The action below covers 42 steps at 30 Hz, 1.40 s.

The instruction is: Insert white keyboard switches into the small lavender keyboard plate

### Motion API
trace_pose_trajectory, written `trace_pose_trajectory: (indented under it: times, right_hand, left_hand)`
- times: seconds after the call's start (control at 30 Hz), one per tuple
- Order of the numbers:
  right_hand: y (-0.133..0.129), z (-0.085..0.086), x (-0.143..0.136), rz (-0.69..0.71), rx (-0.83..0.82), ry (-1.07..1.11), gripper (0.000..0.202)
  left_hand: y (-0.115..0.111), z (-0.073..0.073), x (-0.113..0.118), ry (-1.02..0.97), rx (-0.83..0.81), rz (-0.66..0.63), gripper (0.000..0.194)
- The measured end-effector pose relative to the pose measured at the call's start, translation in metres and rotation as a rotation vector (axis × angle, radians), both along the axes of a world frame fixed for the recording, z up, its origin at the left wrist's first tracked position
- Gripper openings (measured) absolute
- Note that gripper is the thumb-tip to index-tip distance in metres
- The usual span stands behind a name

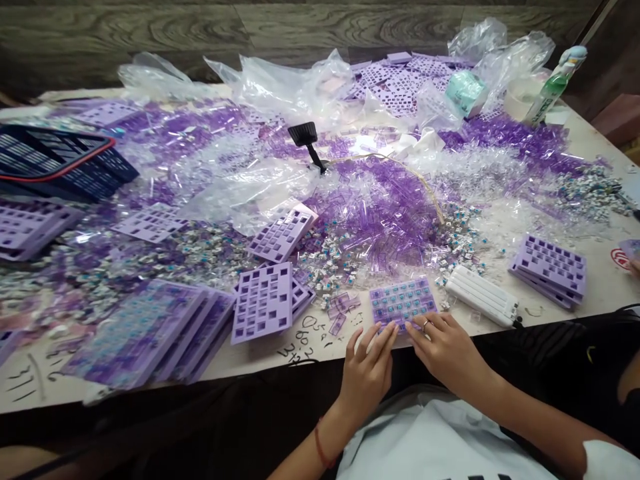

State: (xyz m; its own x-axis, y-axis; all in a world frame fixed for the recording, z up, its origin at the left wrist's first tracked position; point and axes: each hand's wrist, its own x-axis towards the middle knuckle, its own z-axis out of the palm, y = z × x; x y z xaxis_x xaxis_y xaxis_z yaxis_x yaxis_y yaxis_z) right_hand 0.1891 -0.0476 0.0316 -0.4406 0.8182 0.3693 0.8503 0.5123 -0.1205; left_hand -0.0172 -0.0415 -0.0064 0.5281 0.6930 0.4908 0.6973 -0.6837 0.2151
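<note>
A small purple key panel (403, 300), with rows of blue-and-white switches and transparent purple pieces in it, lies at the table's front edge. My left hand (369, 357) is at its near left edge, the fingertips drawn together on the rim. At the near right edge, my right hand (445, 343), with a ring on one finger, has its bent fingers on the panel. Both thumbs are mostly hidden, as is whatever small part may be under the fingertips. Loose transparent purple pieces (344, 307) lie left of the panel, and a white ribbed block (483, 295) lies to its right.
Purple panels are stacked at left (145, 333), centre (263, 300) and right (553, 267). Heaped purple covers (385, 207) and small switches spread behind. A black brush (305, 137), blue basket (65, 167), plastic bags (285, 83) and green bottle (555, 87) stand farther back. Another person's hand shows at far right.
</note>
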Motion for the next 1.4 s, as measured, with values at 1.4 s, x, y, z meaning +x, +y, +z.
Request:
trace_pose_trajectory:
  times: [1.4]
  right_hand:
    - [-0.002,-0.007,0.01,-0.061,-0.333,0.064,0.037]
  left_hand:
    - [0.001,0.027,0.018,0.272,-0.094,-0.097,0.043]
